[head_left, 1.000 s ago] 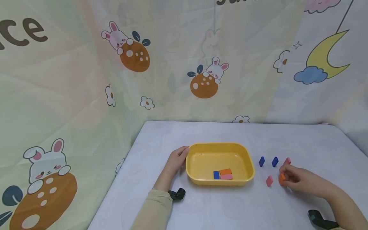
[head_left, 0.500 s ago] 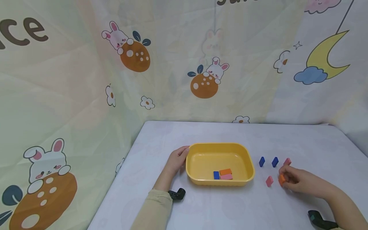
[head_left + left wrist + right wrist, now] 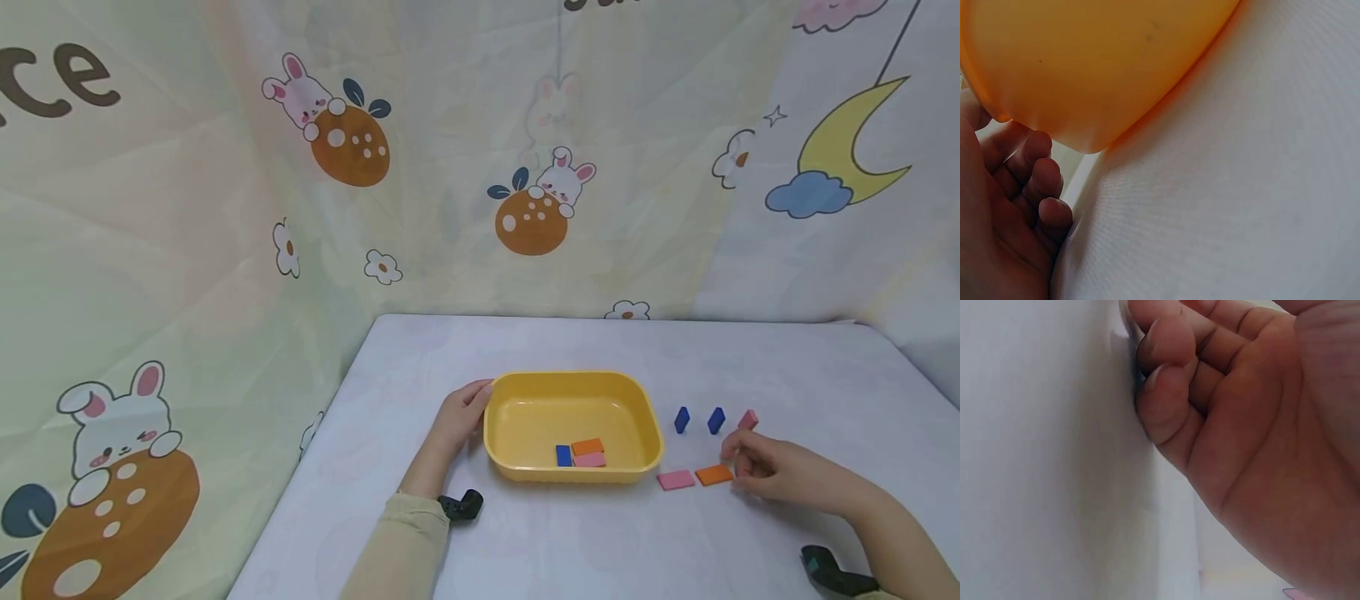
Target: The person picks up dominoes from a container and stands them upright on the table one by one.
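Toppled since earlier, a pink rectangular block (image 3: 677, 480) and an orange rectangular block (image 3: 713, 475) lie four o'clock from the yellow plastic tray (image 3: 525, 421), orange nearest the right hand (image 3: 787, 475), its fingers loosely curled. Only the left wrist view shows fingers (image 3: 1044, 178) bent below the rim the left hand (image 3: 459, 417) grips.

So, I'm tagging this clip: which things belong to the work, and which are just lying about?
Likely the work:
yellow tray, left hand at its rim
blue block, orange block, pink block inside it
flat orange block beside the right hand
flat pink block
two upright blue blocks
upright pink block

Just there:
white table
printed backdrop
black wrist devices
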`<act>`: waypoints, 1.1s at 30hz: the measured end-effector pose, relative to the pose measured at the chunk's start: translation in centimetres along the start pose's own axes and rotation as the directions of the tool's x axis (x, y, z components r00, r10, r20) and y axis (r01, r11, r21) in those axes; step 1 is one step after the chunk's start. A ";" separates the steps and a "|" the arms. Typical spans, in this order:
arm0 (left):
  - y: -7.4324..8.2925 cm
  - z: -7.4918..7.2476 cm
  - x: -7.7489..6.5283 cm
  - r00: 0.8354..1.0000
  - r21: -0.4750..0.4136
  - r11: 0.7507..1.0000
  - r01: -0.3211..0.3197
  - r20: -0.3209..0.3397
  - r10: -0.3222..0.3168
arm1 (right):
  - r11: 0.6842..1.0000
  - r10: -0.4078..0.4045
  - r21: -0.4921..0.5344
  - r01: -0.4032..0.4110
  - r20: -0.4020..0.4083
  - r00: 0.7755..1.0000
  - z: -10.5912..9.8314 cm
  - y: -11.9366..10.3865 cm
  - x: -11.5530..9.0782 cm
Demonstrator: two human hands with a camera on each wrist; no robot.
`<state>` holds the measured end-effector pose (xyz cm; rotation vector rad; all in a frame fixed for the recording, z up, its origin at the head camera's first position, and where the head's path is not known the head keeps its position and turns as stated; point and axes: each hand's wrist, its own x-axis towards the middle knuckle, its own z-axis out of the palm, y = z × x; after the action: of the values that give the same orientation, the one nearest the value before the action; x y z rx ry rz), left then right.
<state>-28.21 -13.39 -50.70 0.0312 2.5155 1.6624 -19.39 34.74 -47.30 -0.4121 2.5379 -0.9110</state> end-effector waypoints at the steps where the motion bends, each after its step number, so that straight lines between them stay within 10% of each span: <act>1: 0.0 0.0 0.0 1.000 0.001 1.000 0.005 -0.001 -0.005 | 1.000 0.003 -0.009 -0.003 0.001 1.000 0.0 -0.1 0.0; 12: 0.0 -0.1 0.0 1.000 -0.014 1.000 -0.001 0.001 0.001 | 0.999 -0.004 -0.047 0.004 0.007 1.000 -0.1 -2.3 0.3; 21: 0.0 -0.1 0.1 1.000 -0.025 1.000 -0.017 -0.001 0.017 | 0.980 -0.181 -0.086 0.180 -0.008 0.983 -1.7 -7.7 1.1; 26: 0.2 -0.2 0.0 1.000 -0.017 1.000 -0.016 0.002 0.016 | 0.964 -0.252 -0.083 0.254 0.031 0.967 -2.4 -11.3 3.3; 33: 0.4 -0.1 -0.1 1.000 -0.017 1.000 -0.001 0.008 0.001 | 0.972 -0.148 -0.166 0.169 0.132 0.980 -1.8 -15.0 8.5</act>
<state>-28.13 -13.34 -50.34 0.0370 2.4954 1.6810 -25.65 21.10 -38.59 -0.7110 2.5112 -0.6937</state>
